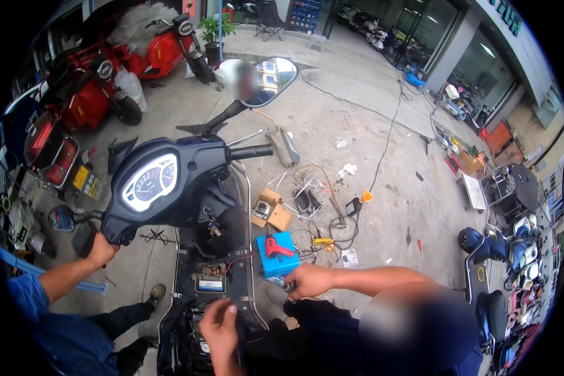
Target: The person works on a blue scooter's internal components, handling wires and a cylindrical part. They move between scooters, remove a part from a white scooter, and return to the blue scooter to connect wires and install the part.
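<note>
My left hand [219, 332] rises from the lower edge over the scooter's exposed frame [178, 294], fingers loosely curled apart from the thumb, with nothing visible in it. Just above it sit a battery [211, 284] and thin wires. The scooter's dashboard [149, 183] and handlebar grip [250, 151] are farther up. A co-worker's hand [310, 281] at the right grips a small object I cannot make out, near a blue box [276, 266] bearing a red pistol-shaped tool [279, 249]. Another person's hand [105, 249] grips the scooter's left handlebar. My right hand is not in view.
Red three-wheelers [156, 53] stand at upper left. A cardboard box [279, 219], cables, an orange funnel [367, 196] and a metal cylinder [283, 145] lie on the concrete [388, 175]. Parked scooters [507, 257] line the right; shop doorways are behind. The co-worker's blurred head is at lower right.
</note>
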A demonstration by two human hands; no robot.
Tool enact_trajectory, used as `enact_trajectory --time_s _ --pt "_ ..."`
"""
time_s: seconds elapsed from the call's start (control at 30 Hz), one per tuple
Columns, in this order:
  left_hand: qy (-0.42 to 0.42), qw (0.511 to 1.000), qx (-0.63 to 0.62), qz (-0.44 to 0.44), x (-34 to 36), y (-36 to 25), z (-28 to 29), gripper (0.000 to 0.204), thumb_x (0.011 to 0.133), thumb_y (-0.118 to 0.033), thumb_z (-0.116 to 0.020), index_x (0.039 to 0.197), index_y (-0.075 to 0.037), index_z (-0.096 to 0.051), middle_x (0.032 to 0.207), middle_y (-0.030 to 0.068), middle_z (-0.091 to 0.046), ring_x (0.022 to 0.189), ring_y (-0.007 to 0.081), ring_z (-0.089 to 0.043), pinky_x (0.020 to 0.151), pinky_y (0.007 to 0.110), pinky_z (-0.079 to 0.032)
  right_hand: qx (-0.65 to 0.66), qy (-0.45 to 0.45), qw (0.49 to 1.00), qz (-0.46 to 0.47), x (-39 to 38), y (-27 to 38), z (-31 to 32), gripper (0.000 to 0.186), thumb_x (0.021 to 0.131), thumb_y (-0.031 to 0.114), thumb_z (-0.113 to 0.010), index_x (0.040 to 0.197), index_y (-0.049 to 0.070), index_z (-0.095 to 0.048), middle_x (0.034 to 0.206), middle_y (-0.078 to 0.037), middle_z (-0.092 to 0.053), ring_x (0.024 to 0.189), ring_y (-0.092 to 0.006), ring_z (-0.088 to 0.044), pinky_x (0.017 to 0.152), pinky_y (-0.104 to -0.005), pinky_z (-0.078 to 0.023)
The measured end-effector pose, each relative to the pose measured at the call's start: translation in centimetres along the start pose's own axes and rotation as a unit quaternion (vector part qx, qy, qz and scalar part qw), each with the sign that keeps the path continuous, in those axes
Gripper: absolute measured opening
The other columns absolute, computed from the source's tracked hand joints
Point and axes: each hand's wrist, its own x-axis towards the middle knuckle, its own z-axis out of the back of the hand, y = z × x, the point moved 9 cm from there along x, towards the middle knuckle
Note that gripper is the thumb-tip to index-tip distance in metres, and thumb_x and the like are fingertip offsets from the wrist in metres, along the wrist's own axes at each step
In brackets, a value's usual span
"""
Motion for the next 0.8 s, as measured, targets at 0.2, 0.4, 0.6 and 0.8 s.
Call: enact_trajectory --time_s 0.2,0.4,0.6,0.8 --pt "-0.133 0.985 0.07 0.088 -1.5 2.1 7.6 0.032 0.093 -0.017 -0.068 0.114 0.007 -0.064 0.103 0.0147 -0.07 0.084 0.0193 -0.065 0.076 0.029 -0.055 -0.05 -0.459 0.872 -0.159 -6.0 -11.9 21.5 0.045 0.08 0.023 -0.069 0.122 0.006 -0.062 0.088 -0.022 -0.07 0.084 -0.0387 -0.069 0.076 -0.047 -0.055" --pt "-0.086 0.988 0.129 0.017 1.2 0.1 4.2 0.028 0.093 -0.016 -0.068 0.111 0.007 -0.067 0.101 0.0144 -0.07 0.087 0.0211 -0.064 0.081 0.033 -0.052 -0.064 -0.442 0.875 -0.188 -16.0 -16.2 18.3 0.045 0.08 0.01 -0.062 0.125 0.008 -0.059 0.092 -0.019 -0.071 0.091 -0.0375 -0.069 0.081 -0.0455 -0.054" --pt "0.065 0.995 0.069 0.041 6.4 6.9 -1.7 0.031 0.094 -0.016 -0.067 0.113 0.008 -0.066 0.1 0.016 -0.071 0.09 0.0212 -0.064 0.079 0.033 -0.053 0.045 -0.273 0.92 -0.277 -19.5 -28.9 -4.2 0.031 0.083 0.02 -0.06 0.11 0.005 -0.061 0.096 -0.022 -0.069 0.094 -0.0414 -0.066 0.081 -0.0519 -0.051" --pt "0.191 0.934 0.278 -0.115 9.1 0.4 -14.7 0.032 0.093 -0.023 -0.072 0.111 0.003 -0.068 0.103 0.0158 -0.071 0.089 0.0234 -0.066 0.082 0.036 -0.055 0.191 -0.328 0.809 -0.448 -29.3 -38.9 -14.7 0.039 0.088 0.034 -0.065 0.109 0.001 -0.062 0.101 -0.022 -0.068 0.101 -0.0402 -0.064 0.084 -0.051 -0.051"
